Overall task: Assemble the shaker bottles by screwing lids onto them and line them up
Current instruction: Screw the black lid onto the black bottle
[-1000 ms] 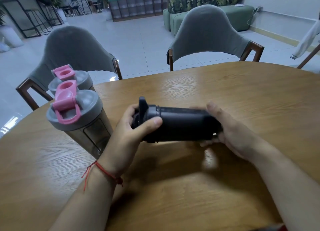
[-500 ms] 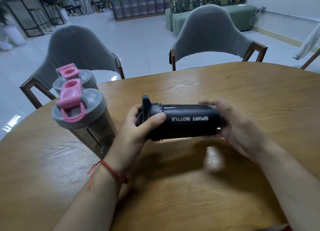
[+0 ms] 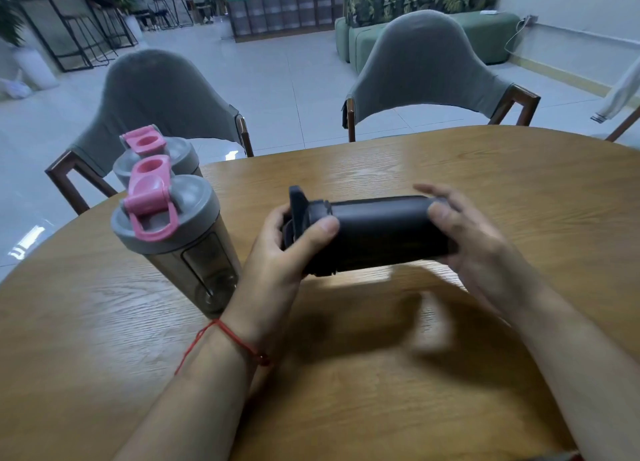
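Black bottle (image 3: 377, 234) horizontal – lid (image 3: 304, 218) leftward; left hand (image 3: 277, 253) grips lid, right hand (image 3: 485, 253) base.

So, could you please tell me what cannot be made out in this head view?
- Black shaker bottle: lid threads, whether fully screwed; left hand covers the lid, right hand the base.
- Rear grey-lidded bottle with pink cap: body hidden by the front grey-lidded bottle.
- Printing on the black bottle: not readable.
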Demonstrator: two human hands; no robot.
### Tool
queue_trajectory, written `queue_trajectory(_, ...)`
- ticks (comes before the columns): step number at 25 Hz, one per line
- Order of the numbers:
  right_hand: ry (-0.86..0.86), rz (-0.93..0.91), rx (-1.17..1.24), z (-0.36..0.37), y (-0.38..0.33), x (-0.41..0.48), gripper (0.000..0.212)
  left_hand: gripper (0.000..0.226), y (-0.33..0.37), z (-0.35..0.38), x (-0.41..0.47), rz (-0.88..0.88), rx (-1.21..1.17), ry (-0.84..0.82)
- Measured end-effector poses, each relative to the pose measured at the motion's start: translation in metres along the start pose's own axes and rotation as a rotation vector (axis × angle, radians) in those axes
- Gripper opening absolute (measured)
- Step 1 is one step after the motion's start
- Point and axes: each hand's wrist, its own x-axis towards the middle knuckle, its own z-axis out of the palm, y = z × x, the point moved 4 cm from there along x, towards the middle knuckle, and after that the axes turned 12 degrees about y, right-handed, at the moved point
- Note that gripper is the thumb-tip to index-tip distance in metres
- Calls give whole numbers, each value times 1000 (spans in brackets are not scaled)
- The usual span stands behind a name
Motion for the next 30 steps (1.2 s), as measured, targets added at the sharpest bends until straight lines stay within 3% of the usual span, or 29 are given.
queue_trajectory(2, -46, -80, -2, 3, -6, -3, 51, 61, -6, 1, 4, -210, -66, 28)
queue_trajectory(4, -51, -105, -18, 3, -7, -3, 43, 61, -4, -1, 4, -208, -20, 6)
queue_trajectory(6, -5, -49, -34, 7, -6, -4, 32, 73, 4, -4, -1, -4, 89, 0)
queue_trajectory(9, -15, 133, -113, 8, 4, -5, 58, 86, 11, -4, -7, 342, 276, 31)
queue_trajectory(10, -20, 132, -86, 9, 4, -6, 56, 85, 8, -3, -6, 324, 250, 46)
queue_trajectory(12, -21, 37, -40, 9, -1, -7, 43, 78, 0, -2, -1, 100, 112, 71)
queue_trajectory(15, -44, -108, -142, 9, -8, -11, 48, 74, -14, 1, 5, -228, 20, 68)
queue_trajectory(17, -22, -129, -139, 13, -7, -12, 33, 76, -7, 1, 1, -129, 78, 77)
queue_trajectory(21, 65, -70, -138, 16, -7, -9, 59, 88, 11, 1, -12, 344, 303, 107)
queue_trajectory(23, 70, -95, -111, 16, -7, -11, 52, 85, 7, 3, -11, 295, 296, 114)
queue_trajectory(26, 55, -158, -153, 17, -8, -17, 36, 84, -4, 7, -3, -79, 53, 68)
queue_trajectory(27, 74, -187, -163, 17, -9, -16, 33, 85, -3, 9, -4, -89, 61, 69)
queue_trajectory(30, 133, -255, -89, 17, -18, -11, 38, 87, 11, 14, -15, 104, 152, 143)
